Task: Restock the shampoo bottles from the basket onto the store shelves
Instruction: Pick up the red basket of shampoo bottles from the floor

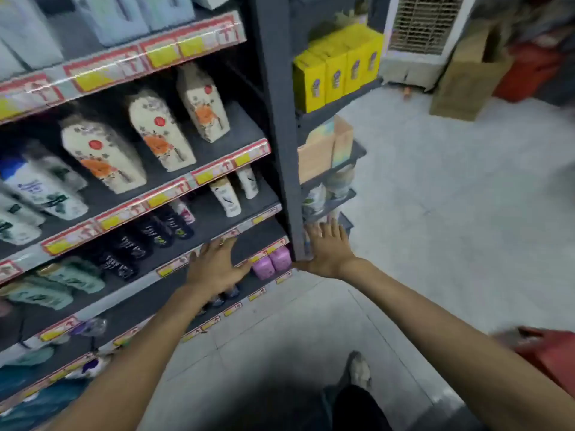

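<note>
Left hand (217, 269), right hand (326, 253) spreading fingers by shelf (211, 220), holding nothing. Shampoo bottles (102, 157) seeming stiff, slick, weighty; mid-body grip suiting.

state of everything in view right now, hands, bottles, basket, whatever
left hand, open, fingers spread by the shelf edge, holding nothing
right hand, open, at the grey shelf post, holding nothing
cream floral bottles, upright on shelf
black bottles, standing in a row
red basket, mostly out of frame, contents unseen
yellow boxes, upright, side by side
</note>
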The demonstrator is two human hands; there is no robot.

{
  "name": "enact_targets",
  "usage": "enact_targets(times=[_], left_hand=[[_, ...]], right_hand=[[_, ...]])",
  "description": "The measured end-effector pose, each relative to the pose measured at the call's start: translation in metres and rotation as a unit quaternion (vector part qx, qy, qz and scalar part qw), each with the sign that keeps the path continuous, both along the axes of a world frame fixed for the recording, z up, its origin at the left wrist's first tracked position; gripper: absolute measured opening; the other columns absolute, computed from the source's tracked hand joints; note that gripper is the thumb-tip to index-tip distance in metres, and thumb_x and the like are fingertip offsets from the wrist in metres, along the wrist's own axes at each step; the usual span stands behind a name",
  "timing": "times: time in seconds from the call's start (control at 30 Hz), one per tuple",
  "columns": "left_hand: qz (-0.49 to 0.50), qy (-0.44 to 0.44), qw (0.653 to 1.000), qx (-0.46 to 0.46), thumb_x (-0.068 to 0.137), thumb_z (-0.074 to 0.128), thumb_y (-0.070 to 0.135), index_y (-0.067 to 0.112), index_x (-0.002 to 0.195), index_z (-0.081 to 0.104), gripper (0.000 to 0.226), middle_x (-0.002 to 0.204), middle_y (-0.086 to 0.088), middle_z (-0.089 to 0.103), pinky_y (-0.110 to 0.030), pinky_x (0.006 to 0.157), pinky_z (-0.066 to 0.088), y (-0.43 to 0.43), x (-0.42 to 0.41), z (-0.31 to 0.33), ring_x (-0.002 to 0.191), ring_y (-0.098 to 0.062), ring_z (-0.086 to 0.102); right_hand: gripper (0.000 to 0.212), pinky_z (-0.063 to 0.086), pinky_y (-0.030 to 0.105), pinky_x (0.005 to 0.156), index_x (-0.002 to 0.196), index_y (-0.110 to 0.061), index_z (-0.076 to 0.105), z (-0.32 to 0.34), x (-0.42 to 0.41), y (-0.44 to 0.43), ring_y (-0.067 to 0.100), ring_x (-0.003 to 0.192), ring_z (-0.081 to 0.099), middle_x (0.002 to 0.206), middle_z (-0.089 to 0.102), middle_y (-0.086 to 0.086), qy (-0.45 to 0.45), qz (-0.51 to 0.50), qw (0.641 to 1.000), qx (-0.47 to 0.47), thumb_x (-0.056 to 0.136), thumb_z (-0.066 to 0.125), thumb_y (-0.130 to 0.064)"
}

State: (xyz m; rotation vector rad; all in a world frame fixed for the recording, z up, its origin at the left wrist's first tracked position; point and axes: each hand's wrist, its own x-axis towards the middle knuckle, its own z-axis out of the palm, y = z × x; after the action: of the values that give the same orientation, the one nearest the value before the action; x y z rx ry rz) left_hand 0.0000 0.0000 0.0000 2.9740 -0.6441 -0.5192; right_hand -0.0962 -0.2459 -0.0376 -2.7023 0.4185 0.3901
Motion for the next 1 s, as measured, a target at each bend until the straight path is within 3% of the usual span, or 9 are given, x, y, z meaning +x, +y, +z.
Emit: enact_targets(times=[0.13, 0.4, 0.6, 0.83, 1.0], left_hand=[[-0.03, 0.024, 0.999, 0.006, 0.09, 0.058, 0.066, 0.03, 0.159, 0.031, 0.083, 0.162, -0.003, 0.035, -0.057, 0.116, 0.034, -0.101, 0.01, 0.002, 0.149, -0.027, 0.034], [-0.128, 0.005, 0.992, 0.006, 0.091, 0.056, 0.064, 0.027, 0.157, 0.034, 0.079, 0.157, 0.0, 0.039, -0.043, 0.107, 0.044, -0.288, 0.025, 0.017, 0.144, -0.026, 0.039], [-0.206, -0.011, 0.978, 0.018, 0.088, 0.054, 0.066, 0.028, 0.151, 0.042, 0.075, 0.155, -0.002, 0.043, -0.047, 0.109, 0.038, -0.41, 0.02, 0.035, 0.142, -0.028, 0.04], [-0.298, 0.026, 0.954, -0.003, 0.082, 0.046, 0.073, 0.03, 0.16, 0.025, 0.092, 0.168, -0.005, 0.023, -0.055, 0.121, 0.026, -0.53, 0.015, 0.045, 0.154, -0.027, 0.021], [-0.362, 0.033, 0.931, -0.022, 0.092, 0.054, 0.065, 0.032, 0.161, 0.022, 0.083, 0.17, -0.003, 0.017, -0.058, 0.123, 0.017, -0.61, 0.018, 0.047, 0.156, -0.026, 0.014]], right_hand=[[0.105, 0.009, 0.053, 0.124, 0.16, -0.023, 0.017, -0.002, -0.011, -0.095, 0.044, 0.154, 0.002, 0.165, 0.017, 0.017, 0.015, -0.055, 0.998, 0.013, 0.08, 0.065, -0.072], [0.104, 0.006, 0.056, 0.124, 0.161, -0.02, 0.015, 0.002, -0.04, -0.26, 0.046, 0.153, -0.001, 0.164, 0.019, 0.02, 0.024, -0.132, 0.991, 0.021, 0.083, 0.057, -0.075], [0.102, 0.003, 0.056, 0.124, 0.16, -0.02, 0.016, 0.013, -0.085, -0.353, 0.046, 0.153, -0.007, 0.164, 0.017, 0.02, 0.023, -0.226, 0.974, 0.005, 0.084, 0.056, -0.075], [0.103, 0.004, 0.055, 0.124, 0.16, -0.022, 0.018, 0.032, -0.132, -0.439, 0.045, 0.154, -0.006, 0.164, 0.018, 0.02, 0.027, -0.342, 0.939, -0.022, 0.082, 0.058, -0.076], [0.103, 0.004, 0.054, 0.125, 0.16, -0.022, 0.018, 0.042, -0.139, -0.488, 0.045, 0.154, -0.005, 0.164, 0.018, 0.02, 0.031, -0.411, 0.91, -0.036, 0.082, 0.059, -0.075]])
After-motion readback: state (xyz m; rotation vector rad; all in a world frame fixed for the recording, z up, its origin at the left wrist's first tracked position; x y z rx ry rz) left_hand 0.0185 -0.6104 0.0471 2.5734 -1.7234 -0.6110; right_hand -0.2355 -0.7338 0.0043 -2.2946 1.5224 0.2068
